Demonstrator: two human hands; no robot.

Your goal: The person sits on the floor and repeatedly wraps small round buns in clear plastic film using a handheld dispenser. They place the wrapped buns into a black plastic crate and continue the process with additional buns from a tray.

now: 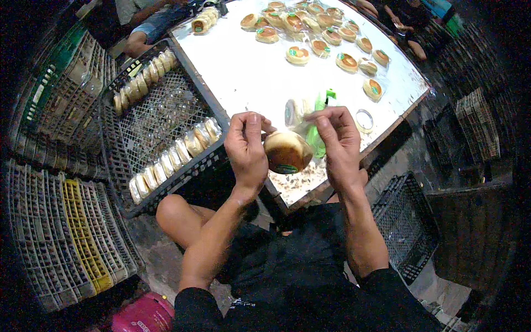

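Between my two hands, over the near corner of the white table (232, 87), is a round browned bun (288, 152) with a green label, seemingly in a clear bag. My left hand (249, 151) pinches the left side of its wrapping with thumb and fingers. On the other side my right hand (342, 145) has thumb and fingertips together near the bag's edge; what they pinch is too blurred to tell. Just beyond lie another wrapped bun (293, 112) and a green plastic packet (317, 135). To the right of my right hand rests a roll of tape (364, 120).
Many bagged buns (293, 23) cover the table's far part. At the left, a black plastic crate (199, 89) holds two rows of wrapped buns. Stacked crates (70, 232) stand farther left; another black crate (408, 228) is at the right. Other people (145, 31) sit across the table.
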